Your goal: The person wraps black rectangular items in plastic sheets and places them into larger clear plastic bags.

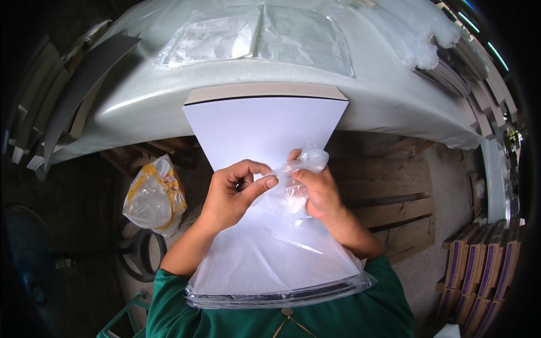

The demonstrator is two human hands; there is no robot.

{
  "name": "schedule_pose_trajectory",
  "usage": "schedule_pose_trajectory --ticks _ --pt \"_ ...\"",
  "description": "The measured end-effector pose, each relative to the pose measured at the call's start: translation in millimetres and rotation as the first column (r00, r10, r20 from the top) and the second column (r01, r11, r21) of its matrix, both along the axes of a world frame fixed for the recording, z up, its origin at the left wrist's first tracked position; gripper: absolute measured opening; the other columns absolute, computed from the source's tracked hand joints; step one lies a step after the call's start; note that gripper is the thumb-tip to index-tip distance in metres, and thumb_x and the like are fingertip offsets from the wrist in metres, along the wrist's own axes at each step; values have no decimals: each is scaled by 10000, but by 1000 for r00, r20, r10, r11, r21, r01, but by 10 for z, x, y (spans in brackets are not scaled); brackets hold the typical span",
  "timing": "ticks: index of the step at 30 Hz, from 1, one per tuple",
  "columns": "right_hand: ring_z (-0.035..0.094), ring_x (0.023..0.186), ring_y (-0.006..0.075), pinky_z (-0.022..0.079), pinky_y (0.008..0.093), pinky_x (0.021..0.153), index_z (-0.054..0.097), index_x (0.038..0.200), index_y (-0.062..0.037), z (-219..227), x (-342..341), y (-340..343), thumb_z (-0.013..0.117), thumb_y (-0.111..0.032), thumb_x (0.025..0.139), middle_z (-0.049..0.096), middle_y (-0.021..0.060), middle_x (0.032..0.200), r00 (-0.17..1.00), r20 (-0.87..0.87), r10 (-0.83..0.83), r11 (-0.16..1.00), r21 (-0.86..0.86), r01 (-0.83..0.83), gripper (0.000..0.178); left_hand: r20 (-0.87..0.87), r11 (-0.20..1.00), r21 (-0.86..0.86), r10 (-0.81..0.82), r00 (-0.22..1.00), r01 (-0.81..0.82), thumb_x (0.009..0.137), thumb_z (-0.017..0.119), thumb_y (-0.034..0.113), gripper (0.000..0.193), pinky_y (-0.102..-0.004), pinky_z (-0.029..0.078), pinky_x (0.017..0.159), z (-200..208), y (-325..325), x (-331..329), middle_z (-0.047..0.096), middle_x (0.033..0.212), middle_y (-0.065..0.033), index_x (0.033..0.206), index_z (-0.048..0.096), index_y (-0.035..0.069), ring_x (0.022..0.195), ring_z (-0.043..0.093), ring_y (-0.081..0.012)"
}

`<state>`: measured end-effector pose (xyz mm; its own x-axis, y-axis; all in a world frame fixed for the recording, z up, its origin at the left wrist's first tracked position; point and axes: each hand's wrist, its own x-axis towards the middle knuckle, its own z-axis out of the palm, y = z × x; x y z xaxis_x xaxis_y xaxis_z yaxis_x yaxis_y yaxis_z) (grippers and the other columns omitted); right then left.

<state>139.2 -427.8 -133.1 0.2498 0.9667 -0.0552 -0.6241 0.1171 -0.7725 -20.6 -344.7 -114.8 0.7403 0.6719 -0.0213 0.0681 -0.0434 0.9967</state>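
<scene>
A thick stack of boards with a white top sheet [265,127] and a beige far edge reaches from the table's front edge toward my body. Its near part sits inside a clear plastic bag [276,256], whose closed-looking near end lies against my green top. My right hand [321,188] grips a bunched-up part of the bag above the stack. Beside it, my left hand [234,191] is closed, with thumb and forefinger pinching the film's gathered edge. Some of the fingers on both hands are hidden.
Flat clear plastic bags [253,39] lie on the pale covered table [141,84]. Boards [84,84] stand at the left. More plastic film [417,34] lies at the far right. Below are a plastic sack [155,194], a wooden pallet [389,180] and stacked cartons [476,267].
</scene>
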Motion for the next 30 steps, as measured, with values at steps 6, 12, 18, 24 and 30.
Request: schedule_pose_trajectory --ticks 6,12,18,24,30 --pt "529 726 77 417 207 613 577 891 -22 -29 -30 -4 639 -81 762 576 24 829 1000 -12 10 999 32 -10 155 287 987 145 26 958 -70 724 674 11 151 -192 366 592 -133 49 57 454 718 23 752 533 57 652 437 -42" --pt "523 724 76 414 208 605 578 890 -20 -51 -37 -36 645 -102 767 562 19 800 996 87 -7 1000 29 5 162 136 988 121 77 988 -94 760 663 111 170 -204 359 553 50 -29 64 500 659 -3 690 553 2 602 425 -62" --pt "514 696 68 410 203 587 563 879 -32 -2 -67 -13 647 -148 780 542 3 754 999 43 -3 995 -102 7 174 216 955 232 132 967 -183 797 622 168 185 -223 372 591 -40 26 6 562 704 -25 713 602 5 641 475 -87" --pt "534 713 88 433 232 611 562 864 -30 11 -91 9 640 -144 779 557 12 762 997 -45 -63 998 6 63 162 145 933 305 150 978 -188 821 587 179 183 -247 395 665 -77 3 -2 615 704 -54 740 617 17 652 531 -127" --pt "547 707 154 452 292 640 514 931 -35 -150 -28 -43 564 -123 774 558 77 789 994 -91 61 997 -36 -65 187 137 897 387 172 976 -212 842 561 206 217 -266 411 657 -179 91 45 621 695 -70 767 618 10 628 547 -151"
